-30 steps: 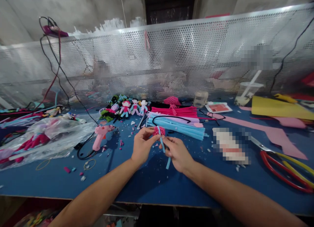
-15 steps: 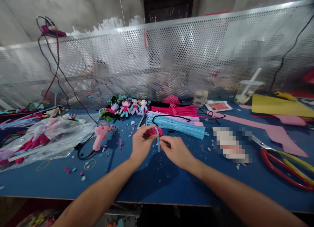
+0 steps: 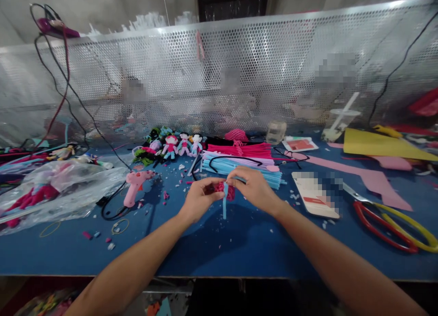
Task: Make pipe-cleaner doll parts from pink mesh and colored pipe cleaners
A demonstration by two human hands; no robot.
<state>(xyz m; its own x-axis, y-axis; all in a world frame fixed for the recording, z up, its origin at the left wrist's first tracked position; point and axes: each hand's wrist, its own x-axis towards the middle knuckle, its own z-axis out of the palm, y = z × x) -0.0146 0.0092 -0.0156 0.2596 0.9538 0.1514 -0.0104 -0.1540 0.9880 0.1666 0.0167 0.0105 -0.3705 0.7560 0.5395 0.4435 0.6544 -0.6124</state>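
Note:
My left hand (image 3: 198, 198) and my right hand (image 3: 252, 187) meet over the blue table (image 3: 219, 247), both pinched on a small pink fuzzy piece (image 3: 224, 189). A light blue pipe cleaner (image 3: 225, 206) hangs down from that piece between my hands. Just behind my hands lie bundles of light blue pipe cleaners (image 3: 239, 169) and pink pipe cleaners (image 3: 246, 151).
A pink glue gun (image 3: 135, 184) with a black cord lies left of my hands. Small dolls (image 3: 178, 145) stand in a row further back. A plastic bag (image 3: 58, 188) sits at the left. Red and yellow scissors (image 3: 390, 220), a card, and pink and yellow sheets lie right. A perforated metal screen (image 3: 239, 69) closes the back.
My right hand has moved up from below the pink piece to its right side. The hanging blue pipe cleaner end has become shorter. The view has shifted slightly down.

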